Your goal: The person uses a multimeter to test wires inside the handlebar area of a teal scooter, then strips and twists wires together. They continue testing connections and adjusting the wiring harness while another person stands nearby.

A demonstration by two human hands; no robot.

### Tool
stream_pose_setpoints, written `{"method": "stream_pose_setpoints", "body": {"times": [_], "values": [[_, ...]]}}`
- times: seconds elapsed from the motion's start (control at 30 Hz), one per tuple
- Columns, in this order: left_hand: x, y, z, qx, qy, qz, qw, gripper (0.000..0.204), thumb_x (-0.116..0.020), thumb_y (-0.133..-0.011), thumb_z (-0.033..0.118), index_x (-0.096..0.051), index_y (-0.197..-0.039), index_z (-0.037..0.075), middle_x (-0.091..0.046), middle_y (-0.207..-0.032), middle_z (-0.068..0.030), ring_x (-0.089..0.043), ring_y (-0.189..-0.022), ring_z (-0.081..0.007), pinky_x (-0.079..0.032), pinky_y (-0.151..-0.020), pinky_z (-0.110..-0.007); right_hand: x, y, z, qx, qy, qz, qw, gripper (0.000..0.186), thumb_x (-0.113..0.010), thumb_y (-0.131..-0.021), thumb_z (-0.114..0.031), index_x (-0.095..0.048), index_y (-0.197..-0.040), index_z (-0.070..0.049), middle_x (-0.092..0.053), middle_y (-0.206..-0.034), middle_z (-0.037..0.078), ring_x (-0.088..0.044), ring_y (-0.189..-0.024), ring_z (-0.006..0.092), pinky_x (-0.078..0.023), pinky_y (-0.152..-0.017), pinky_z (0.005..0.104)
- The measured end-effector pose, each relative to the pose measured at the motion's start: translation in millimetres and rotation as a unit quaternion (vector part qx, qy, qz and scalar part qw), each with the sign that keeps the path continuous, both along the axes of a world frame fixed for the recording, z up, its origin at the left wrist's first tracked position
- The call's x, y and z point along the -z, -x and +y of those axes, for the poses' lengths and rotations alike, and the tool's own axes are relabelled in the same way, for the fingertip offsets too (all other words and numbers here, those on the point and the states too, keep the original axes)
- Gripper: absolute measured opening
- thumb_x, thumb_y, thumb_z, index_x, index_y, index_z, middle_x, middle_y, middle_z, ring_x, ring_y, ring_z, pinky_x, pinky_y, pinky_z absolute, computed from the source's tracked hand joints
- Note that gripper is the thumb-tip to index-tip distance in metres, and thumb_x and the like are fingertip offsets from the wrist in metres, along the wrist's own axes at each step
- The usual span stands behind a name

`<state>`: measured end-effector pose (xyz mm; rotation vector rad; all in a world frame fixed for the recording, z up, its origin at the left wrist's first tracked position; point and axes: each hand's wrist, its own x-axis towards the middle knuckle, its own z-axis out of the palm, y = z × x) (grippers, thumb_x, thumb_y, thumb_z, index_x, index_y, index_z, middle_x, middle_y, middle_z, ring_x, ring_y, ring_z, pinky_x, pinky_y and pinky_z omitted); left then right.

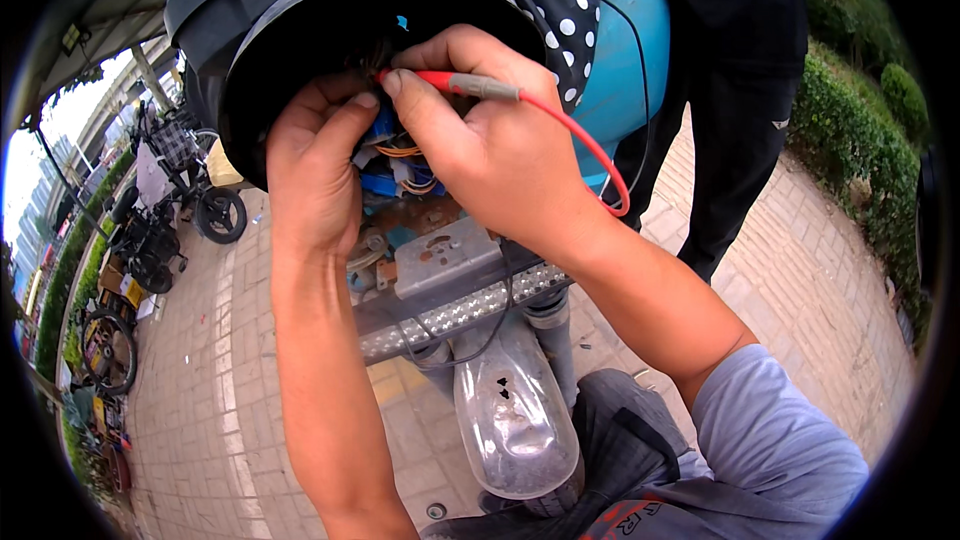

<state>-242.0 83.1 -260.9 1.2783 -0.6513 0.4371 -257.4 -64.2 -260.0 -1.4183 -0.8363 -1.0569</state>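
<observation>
- Left hand [315, 165]: thumb curled near fingers (whether gripping, can't tell)
- Right hand [490, 140]: thumb and forefinger pinching a slim red-and-grey plastic probe [472, 85] — tip near left fingertips
- Thin orange wires [400, 151]: below fingertips

R hand [500, 145] pinching, L hand [312, 165] prob. too

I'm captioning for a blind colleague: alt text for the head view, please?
A right hand holds a red and grey probe with a red cable, its front end close to the left hand, at the opening of a round black shell. Coloured wires show between the hands; a clear plastic mudguard sits below.
</observation>
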Motion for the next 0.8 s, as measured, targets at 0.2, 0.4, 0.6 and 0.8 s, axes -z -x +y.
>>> {"method": "stream_pose_setpoints", "body": {"times": [0.2, 0.4, 0.6, 0.8], "values": [[-1, 2, 0, -0.018, -0.013, -0.006, 1.0, 0.016, -0.059, -0.088, 0.003, -0.062, -0.103, -0.003, -0.066, -0.097, -0.0095, -0.06, -0.091, -0.0136, -0.046, -0.086, -0.027, -21, 4, -10, 0.072, 0.1, -0.005, 0.992, 0.018, -0.063, -0.084, -0.014, -0.065, -0.081, 0.004, -0.063, -0.064, 0.013, -0.062, -0.057, 0.0189, -0.046, -0.053, 0.0301], [-1, 4, -2, -0.031, -0.031, -0.011, 0.999, 0.015, -0.059, -0.088, 0.003, -0.063, -0.101, -0.003, -0.066, -0.097, -0.0082, -0.059, -0.09, -0.0124, -0.046, -0.085, -0.026, -28, 14, -8, 0.087, 0.122, 0.048, 0.987, 0.019, -0.062, -0.084, -0.016, -0.062, -0.08, 0.003, -0.061, -0.061, 0.015, -0.062, -0.054, 0.0266, -0.046, -0.051, 0.0336], [-2, 4, -1, -0.021, -0.022, 0.005, 1.0, 0.015, -0.06, -0.089, 0.004, -0.064, -0.102, -0.002, -0.066, -0.096, -0.0073, -0.06, -0.089, -0.012, -0.047, -0.081, -0.025, 2, 5, -2, 0.135, 0.117, -0.115, 0.977, 0.013, -0.068, -0.077, 0.002, -0.061, -0.089, 0.003, -0.063, -0.074, 0.016, -0.064, -0.061, 0.0292, -0.05, -0.054, 0.033], [-1, 2, 2, -0.018, -0.022, 0.003, 1.0, 0.018, -0.06, -0.089, 0.006, -0.064, -0.105, -0.001, -0.067, -0.095, -0.0072, -0.06, -0.088, -0.0128, -0.047, -0.08, -0.025, 32, -17, 7, 0.179, 0.103, -0.22, 0.953, 0.022, -0.064, -0.077, -0.001, -0.06, -0.099, 0.0, -0.06, -0.087, 0.012, -0.064, -0.065, 0.0297, -0.051, -0.05, 0.0341]]}}
